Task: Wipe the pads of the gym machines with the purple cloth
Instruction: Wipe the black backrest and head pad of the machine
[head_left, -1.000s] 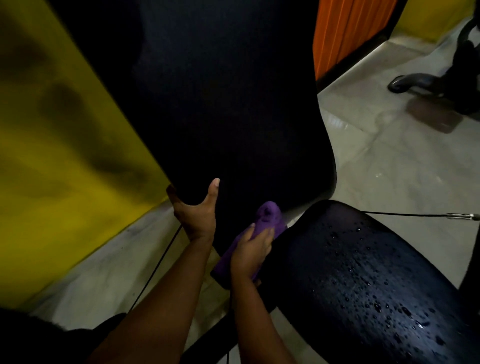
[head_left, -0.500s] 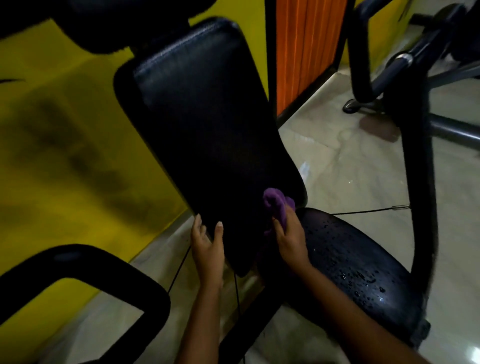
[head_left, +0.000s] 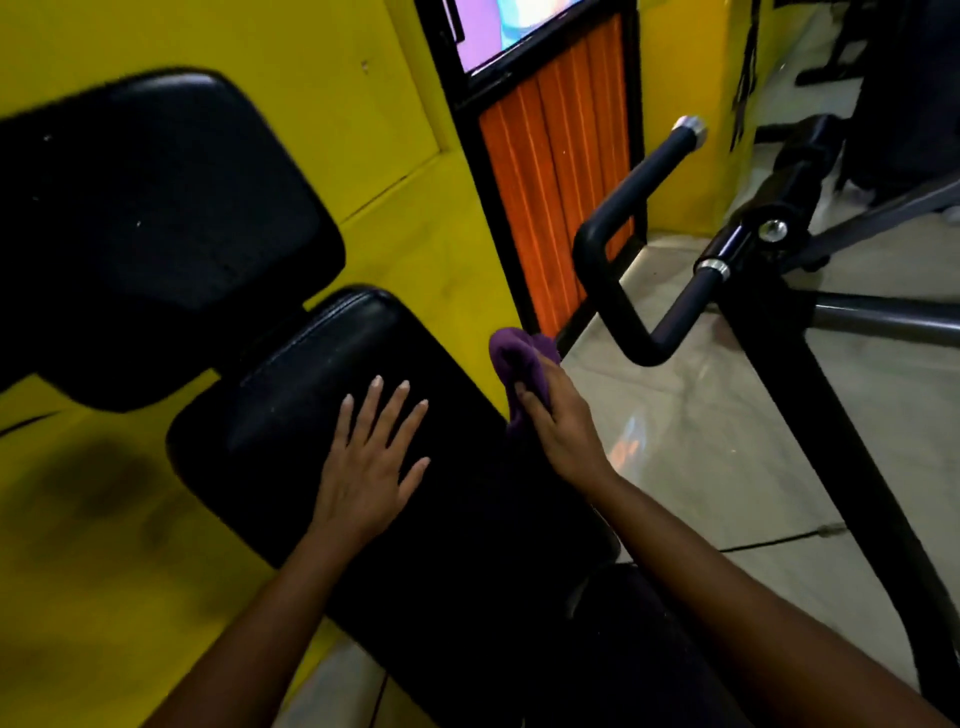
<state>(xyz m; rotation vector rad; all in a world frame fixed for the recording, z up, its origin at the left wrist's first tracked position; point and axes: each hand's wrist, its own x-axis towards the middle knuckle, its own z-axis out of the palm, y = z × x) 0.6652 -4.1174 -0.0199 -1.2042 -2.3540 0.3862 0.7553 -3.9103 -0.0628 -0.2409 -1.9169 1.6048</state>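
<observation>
Yellow wall behind, orange slatted panel at centre, pale tiled floor to the right. Dim light, black vinyl hard to read.

Back pad runs diagonally through the frame; a second, upper pad sits above it to the left. Black bent handle bar of the machine stands right of the pad, near the cloth hand.

Left hand lies flat on the back pad, palm down, fingers spread and open, holding nothing, arm reaching up from bottom-left. Looks like bracing.

Right hand is at the pad's right edge, fingers curled closed around the purple cloth, which is bunched into a wad sticking up above the knuckles. Wrist angled inward, forearm coming from bottom-right. Cloth touches or sits just beside the pad edge; cannot tell which.

Risks, as I judge them:
- Cloth is wadded, so little fabric would meet the vinyl; streaks or missed strips likely.
- Only the edge is being reached, so the centre under the left palm could get skipped unless that hand lifts.
- Bare left palm on the pad may re-smudge a cleaned area.
- Right elbow or knuckles could knock the handle bar on a wide stroke.
- Upper pad easy to forget.
</observation>
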